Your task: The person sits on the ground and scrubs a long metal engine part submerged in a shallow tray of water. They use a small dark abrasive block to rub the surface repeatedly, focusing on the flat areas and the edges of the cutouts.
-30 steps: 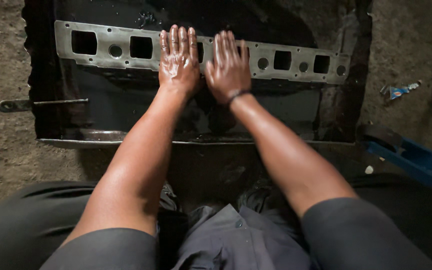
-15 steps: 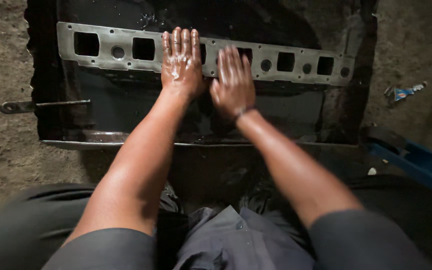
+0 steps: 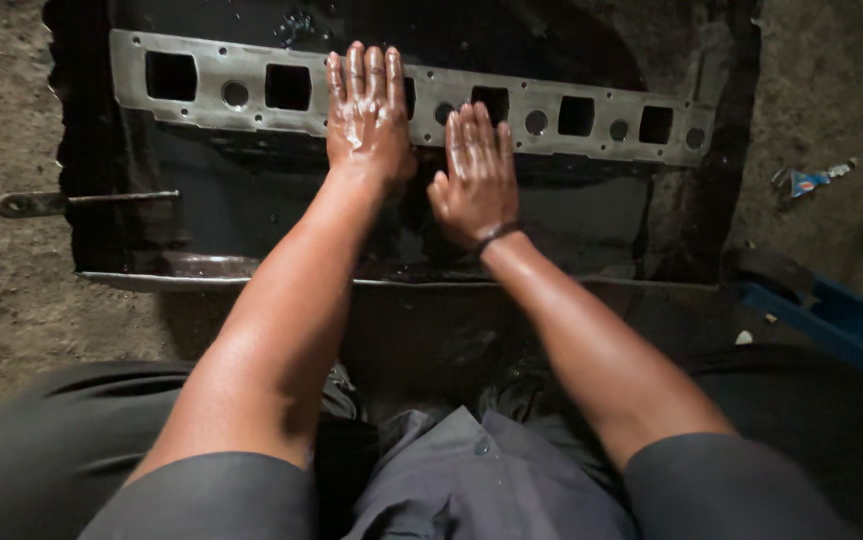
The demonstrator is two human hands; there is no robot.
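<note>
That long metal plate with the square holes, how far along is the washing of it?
Done: the metal plate lies in the dark tray, and its bare grey metal shows along most of its length. In hand: the left hand and right hand, both wet, press flat on its middle. Left: dark liquid sits around it, and the part under the hands is hidden.

Both bare forearms reach up from the lower part of the frame toward the upper middle, converging as they go. The left hand [image 3: 367,115] lies flat, palm down, fingers straight and close together, its back glistening wet, and sits higher in the frame. The right hand [image 3: 477,175] lies just beside it, lower and to the right, also flat with fingers extended, a dark band around its wrist.
</note>
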